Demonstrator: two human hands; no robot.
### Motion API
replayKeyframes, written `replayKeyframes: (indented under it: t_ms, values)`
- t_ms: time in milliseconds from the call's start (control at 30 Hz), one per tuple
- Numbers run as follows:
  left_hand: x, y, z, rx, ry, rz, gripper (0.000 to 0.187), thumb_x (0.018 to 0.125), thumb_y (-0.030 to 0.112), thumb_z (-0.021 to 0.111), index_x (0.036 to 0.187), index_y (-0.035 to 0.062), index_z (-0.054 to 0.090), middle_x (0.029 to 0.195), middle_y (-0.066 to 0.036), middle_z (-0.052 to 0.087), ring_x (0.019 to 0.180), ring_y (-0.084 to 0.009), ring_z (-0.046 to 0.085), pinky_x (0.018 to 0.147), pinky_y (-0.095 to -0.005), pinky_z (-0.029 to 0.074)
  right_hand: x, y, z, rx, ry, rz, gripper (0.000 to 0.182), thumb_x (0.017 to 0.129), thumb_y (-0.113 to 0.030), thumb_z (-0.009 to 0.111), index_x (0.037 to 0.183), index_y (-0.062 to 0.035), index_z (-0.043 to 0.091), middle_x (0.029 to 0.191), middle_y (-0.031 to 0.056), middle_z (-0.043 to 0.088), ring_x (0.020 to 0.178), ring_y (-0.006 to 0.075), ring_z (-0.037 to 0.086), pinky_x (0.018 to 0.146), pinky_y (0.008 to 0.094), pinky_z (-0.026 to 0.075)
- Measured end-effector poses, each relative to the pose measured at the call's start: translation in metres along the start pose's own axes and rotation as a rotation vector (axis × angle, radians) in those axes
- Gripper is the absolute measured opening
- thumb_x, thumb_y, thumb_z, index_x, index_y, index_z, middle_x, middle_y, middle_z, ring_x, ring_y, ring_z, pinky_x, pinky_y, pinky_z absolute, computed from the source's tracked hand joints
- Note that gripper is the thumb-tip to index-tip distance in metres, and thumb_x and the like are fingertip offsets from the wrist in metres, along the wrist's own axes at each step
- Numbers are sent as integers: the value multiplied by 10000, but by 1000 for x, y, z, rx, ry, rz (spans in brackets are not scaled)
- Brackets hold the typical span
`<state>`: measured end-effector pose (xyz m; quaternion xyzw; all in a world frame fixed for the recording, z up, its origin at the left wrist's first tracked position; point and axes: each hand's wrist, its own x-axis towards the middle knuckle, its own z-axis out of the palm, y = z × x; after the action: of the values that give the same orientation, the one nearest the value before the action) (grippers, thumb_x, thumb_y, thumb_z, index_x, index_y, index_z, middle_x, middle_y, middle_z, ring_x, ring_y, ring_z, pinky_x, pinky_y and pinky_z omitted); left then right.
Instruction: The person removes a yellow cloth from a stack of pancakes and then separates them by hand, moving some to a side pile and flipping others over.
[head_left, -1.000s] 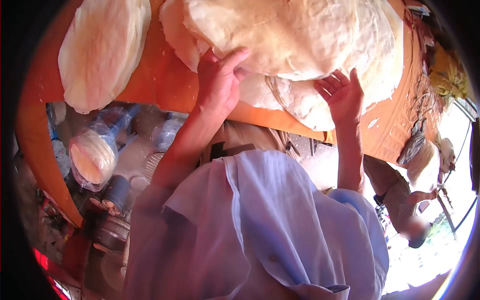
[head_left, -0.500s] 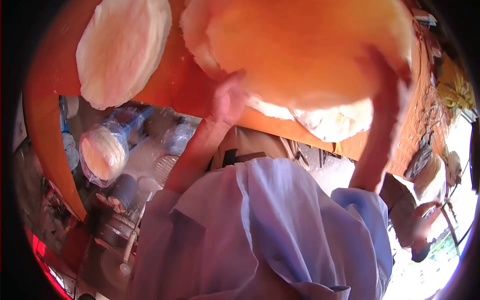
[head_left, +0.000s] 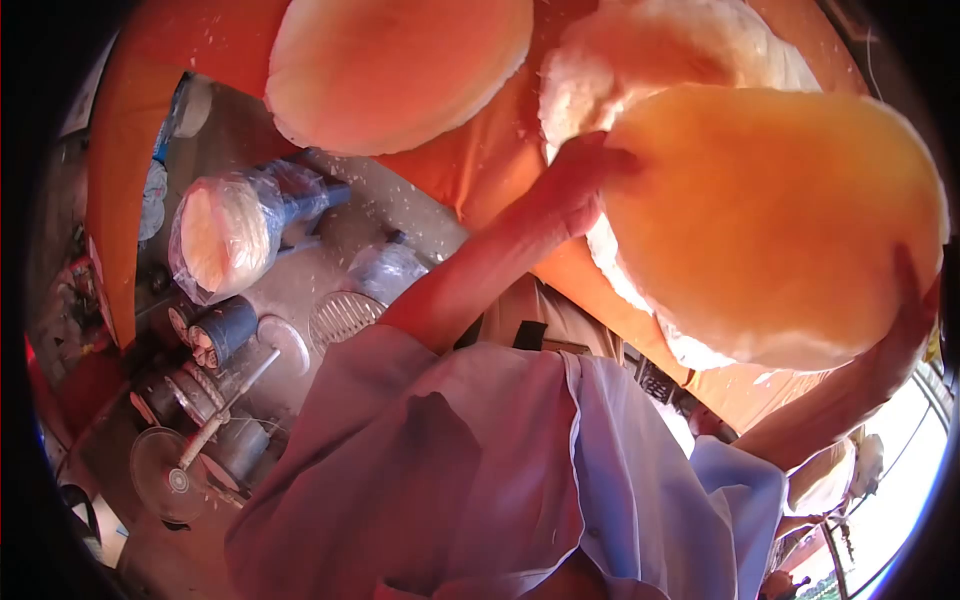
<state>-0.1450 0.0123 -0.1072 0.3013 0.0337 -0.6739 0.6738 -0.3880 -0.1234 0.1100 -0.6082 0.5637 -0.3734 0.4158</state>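
Observation:
A large oval pad of cotton-like batting (head_left: 770,230), orange in the light, is held up between both my hands. My left hand (head_left: 590,180) grips its left edge, with the thumb on the upper face and the other fingers mostly hidden. At the lower right edge, my right hand (head_left: 915,300) has its thumb over the face; its fingers are behind the pad. A fluffy white batting piece (head_left: 650,60) lies behind it on the orange-covered table (head_left: 440,170). Another oval batting pad (head_left: 400,70) rests to the left, apart from my hands.
On the floor at left are a plastic-wrapped bundle of pale material (head_left: 220,235), a blue roll (head_left: 222,332) and a round disc with a rod (head_left: 170,475). A slatted round object (head_left: 345,318) sits near my left forearm. Bright daylight comes in at lower right.
My view has turned, so the table and floor items appear shifted. The held pad now appears farther right and more tilted, raised off the batting beneath, with both hands still at its edges.

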Motion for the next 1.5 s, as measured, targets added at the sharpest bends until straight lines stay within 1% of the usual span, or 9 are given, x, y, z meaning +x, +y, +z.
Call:
replayKeyframes:
  t_ms: [133,267,400,500,567,833,933,1433,1500]
  values:
    - [-13,86,-5,357,-199,594,220,793,-18,615,1011,4,622,909,-101,670,825,-197,658,719,-305,544,31,-27,55,10,-109,-157,341,842,-124,603,1159,1,604,1010,115,663,876,205,630,771,331,509]
    - [-55,215,-26,301,136,590,252,786,-14,638,1034,23,617,947,-76,664,878,-203,650,759,-311,544,62,-28,143,67,-225,-276,311,826,-101,561,1111,-1,634,951,102,683,830,178,632,738,320,511]
    - [-96,274,-70,467,330,859,347,800,-22,618,1144,-17,567,1099,-114,629,1013,-242,615,886,-359,501,85,29,272,-692,-254,-993,301,811,-77,519,1064,-3,665,891,89,703,785,152,634,706,308,513]
    - [-98,301,-182,658,601,827,402,812,-17,614,1205,-52,536,1153,-132,610,1054,-232,597,913,-343,475,32,97,377,752,-748,-151,197,840,-144,617,954,15,640,794,74,665,632,158,602,541,312,481]
    - [-97,305,-226,740,720,786,418,802,-16,631,1206,-54,536,1152,-131,608,1045,-217,594,903,-325,472,5,110,410,388,-563,410,253,768,-41,664,1010,27,638,779,113,669,630,178,631,467,283,480]
    - [-98,301,-268,561,652,840,375,899,146,552,1226,-34,520,1178,-122,589,1046,-231,588,918,-346,460,12,56,379,-270,-467,-336,438,807,-396,685,1067,-49,619,645,67,627,565,174,591,540,350,457]
    - [-79,271,-227,540,607,921,397,939,179,498,1282,-21,481,1234,-135,562,1090,-262,577,936,-371,464,29,88,406,-448,-415,-272,375,777,-294,690,1046,-41,625,656,193,640,640,346,644,616,422,502]
    - [-76,258,-211,588,659,886,400,940,180,509,1293,0,459,1271,-123,523,1138,-246,533,958,-388,450,83,123,433,-503,-29,-719,481,774,-387,727,1144,-101,618,840,172,680,816,305,660,713,345,511]
    - [-77,256,-212,576,654,888,394,911,163,554,1262,2,473,1230,-112,537,1085,-243,556,920,-388,477,84,77,433,-490,-281,-469,504,784,-367,727,1169,-73,589,848,187,676,773,313,668,709,366,527]
